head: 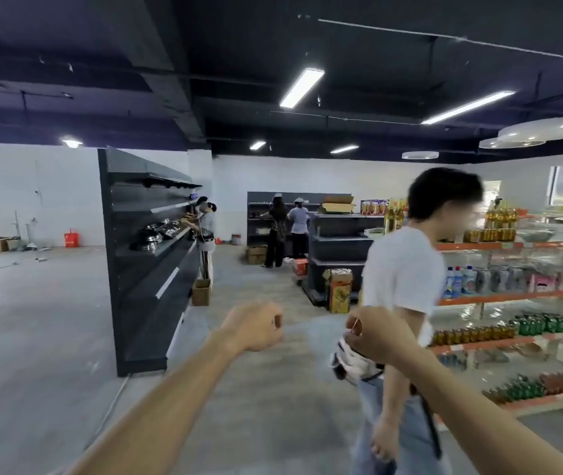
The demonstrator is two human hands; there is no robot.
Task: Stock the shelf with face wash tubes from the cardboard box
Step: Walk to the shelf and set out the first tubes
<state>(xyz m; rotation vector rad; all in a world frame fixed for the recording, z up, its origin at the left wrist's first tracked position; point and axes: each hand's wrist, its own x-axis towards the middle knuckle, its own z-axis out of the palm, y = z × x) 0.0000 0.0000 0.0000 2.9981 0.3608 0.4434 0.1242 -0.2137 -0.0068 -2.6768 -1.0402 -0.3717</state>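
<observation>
Right hand (377, 339) grips striped crumpled bundle (348, 359).

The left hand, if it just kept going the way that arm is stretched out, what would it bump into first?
Probably nothing soon. The left hand, fist curled, points down the bare aisle; furthest along that line sits a patterned carton beside the dark shelf unit, though depth is hard to judge.
</observation>
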